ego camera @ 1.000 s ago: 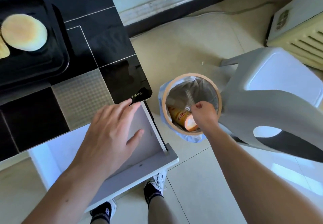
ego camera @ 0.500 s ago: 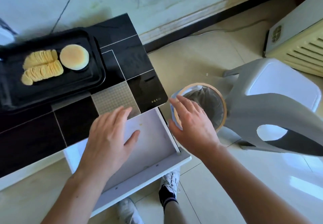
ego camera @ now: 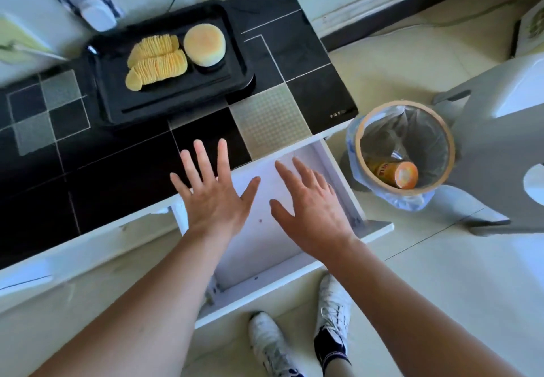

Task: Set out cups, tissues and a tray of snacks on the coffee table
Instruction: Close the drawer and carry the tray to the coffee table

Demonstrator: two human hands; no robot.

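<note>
left hand [ego camera: 216,197] flat, fingers spread; right hand [ego camera: 312,206] flat beside it, palm down, empty.

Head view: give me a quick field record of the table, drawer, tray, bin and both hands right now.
coffee table: black patterned top
tray: black, on the table top
snacks: two rows of crisps, one round cake
drawer: pulled open, nothing seen inside
left hand: fingers spread, holds nothing, over the table edge and drawer
right hand: fingers straight, holds nothing, over the drawer
bin: on the floor right of the table, lined, orange-lidded can inside
cups, tissues: not identifiable
</note>
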